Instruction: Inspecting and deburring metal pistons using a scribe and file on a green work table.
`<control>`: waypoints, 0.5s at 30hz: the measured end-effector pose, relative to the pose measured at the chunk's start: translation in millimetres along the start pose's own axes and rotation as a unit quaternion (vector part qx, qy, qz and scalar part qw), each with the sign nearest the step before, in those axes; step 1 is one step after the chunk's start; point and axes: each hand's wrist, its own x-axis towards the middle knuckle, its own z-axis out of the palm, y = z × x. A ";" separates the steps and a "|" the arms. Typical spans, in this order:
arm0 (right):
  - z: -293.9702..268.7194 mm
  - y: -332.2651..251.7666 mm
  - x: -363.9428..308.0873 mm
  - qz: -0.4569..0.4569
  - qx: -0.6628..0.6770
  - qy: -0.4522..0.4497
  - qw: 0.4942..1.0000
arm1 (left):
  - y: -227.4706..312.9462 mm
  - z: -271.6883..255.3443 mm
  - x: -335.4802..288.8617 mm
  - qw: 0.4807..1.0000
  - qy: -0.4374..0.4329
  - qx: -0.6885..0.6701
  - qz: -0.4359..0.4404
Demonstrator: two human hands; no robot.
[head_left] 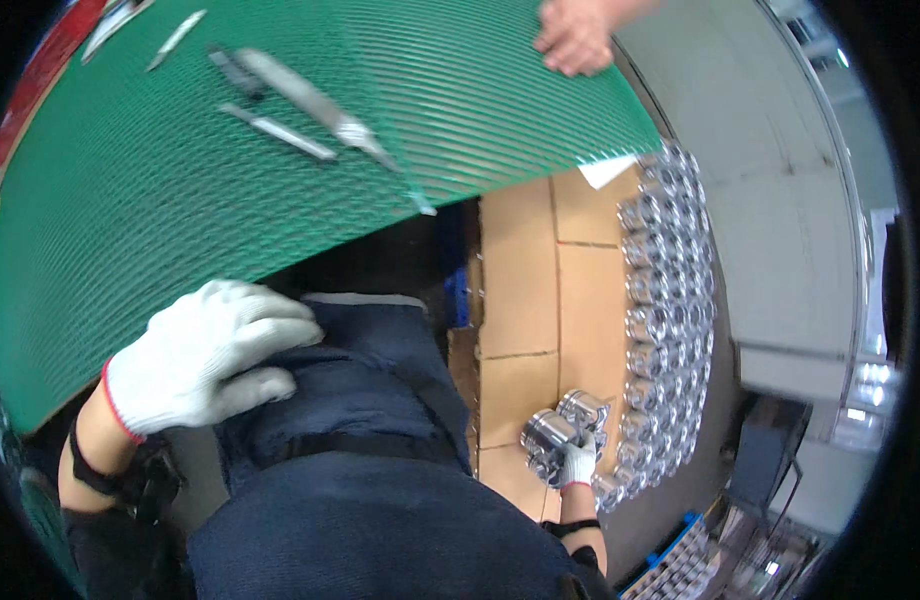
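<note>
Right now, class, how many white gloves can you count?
2: one on the left hand, near the green mat; one on the right hand, at the shiny metal parts. No others show.

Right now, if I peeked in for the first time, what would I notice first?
The rows of shiny metal cylinders on the right, beside brown cardboard. Then the big green ridged mat across the upper left, and the gloved right hand at a small metal cluster, lower right.

Right grip (579, 464) seemingly holds metal cylinders (551, 430); left grip (212, 357) is beside green mat (170, 230).
</note>
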 end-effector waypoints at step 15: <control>218.2 -363.3 -340.3 -0.784 -0.338 -0.195 0.483 | -101.8 45.1 -216.7 0.774 0.541 -0.288 -0.159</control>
